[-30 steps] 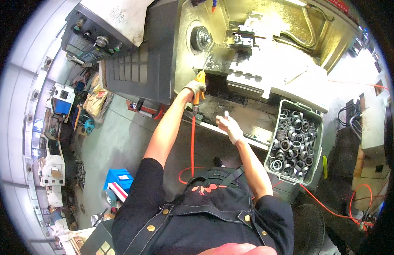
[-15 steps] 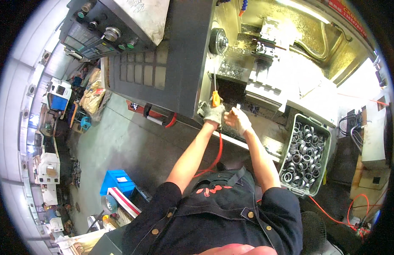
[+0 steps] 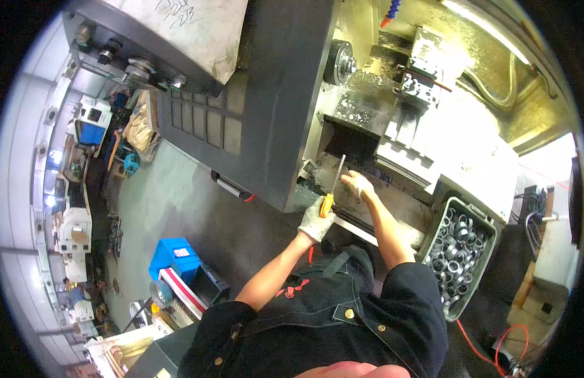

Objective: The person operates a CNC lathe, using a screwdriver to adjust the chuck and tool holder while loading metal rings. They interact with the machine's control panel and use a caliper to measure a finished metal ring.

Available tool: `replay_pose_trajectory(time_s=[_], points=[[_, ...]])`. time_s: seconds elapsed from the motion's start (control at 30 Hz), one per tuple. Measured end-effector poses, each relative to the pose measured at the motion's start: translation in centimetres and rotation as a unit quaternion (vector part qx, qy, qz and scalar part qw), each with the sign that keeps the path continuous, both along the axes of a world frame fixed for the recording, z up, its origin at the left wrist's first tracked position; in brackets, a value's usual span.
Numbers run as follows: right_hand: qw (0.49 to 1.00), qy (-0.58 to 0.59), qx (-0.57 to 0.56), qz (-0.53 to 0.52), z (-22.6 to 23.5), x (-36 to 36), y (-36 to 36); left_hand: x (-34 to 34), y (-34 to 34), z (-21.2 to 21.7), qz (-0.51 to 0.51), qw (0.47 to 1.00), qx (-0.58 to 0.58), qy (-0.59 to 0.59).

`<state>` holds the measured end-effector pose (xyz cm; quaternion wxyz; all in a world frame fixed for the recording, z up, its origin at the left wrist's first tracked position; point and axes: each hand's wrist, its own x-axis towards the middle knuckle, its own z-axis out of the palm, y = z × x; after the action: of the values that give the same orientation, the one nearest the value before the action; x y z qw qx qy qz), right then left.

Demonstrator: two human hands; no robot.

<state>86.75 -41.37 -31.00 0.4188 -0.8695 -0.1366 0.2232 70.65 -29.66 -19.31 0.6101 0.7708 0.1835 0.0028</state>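
Observation:
My left hand [image 3: 316, 220], in a pale work glove, is closed around the yellow handle of a screwdriver [image 3: 328, 205]. Its metal shaft slants up and away, in front of the machine's opening. My right hand [image 3: 358, 184] is just right of the shaft, fingers curled together; a small dark bit shows at the fingertips, too small to name. Beyond both hands is the lathe's round chuck [image 3: 341, 63], with the tool block [image 3: 418, 87] to its right. A grey bin [image 3: 491, 252] of metal rings [image 3: 457, 252] stands right of my right arm.
The lathe's dark sliding door [image 3: 276, 94] rises at left of the opening, below a control box. A blue bin [image 3: 176, 257] and a cart are behind left. A red hose [image 3: 471, 340] lies on the floor at right. Other machines line the left wall.
My left hand has drawn back toward my body with the screwdriver, whose shaft now tilts right. The right hand remains close by, fingers still curled. The whole view has shifted.

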Motion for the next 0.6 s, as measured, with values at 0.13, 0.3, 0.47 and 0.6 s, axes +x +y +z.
replay_pose_trajectory(time_s=[0.13, 0.3, 0.47, 0.6], points=[[0.968, 0.171, 0.184, -0.005, 10.1, 6.1, 1.6, 1.4, 0.1, -0.1, 0.068, 0.998, -0.005, 0.004], [0.973, 0.048, 0.223, -0.045, 15.6, 11.9, 0.1, 5.0, -0.9, 2.0, -0.179, 0.91, 0.272, 0.257], [0.989, -0.022, 0.146, 0.023, 16.0, 9.8, -2.7, 2.3, -2.0, -1.0, -0.251, 0.823, 0.29, 0.418], [0.958, 0.094, 0.272, 0.001, 13.2, 5.8, -5.6, -0.3, -1.9, -0.6, -0.261, 0.792, 0.276, 0.478]])
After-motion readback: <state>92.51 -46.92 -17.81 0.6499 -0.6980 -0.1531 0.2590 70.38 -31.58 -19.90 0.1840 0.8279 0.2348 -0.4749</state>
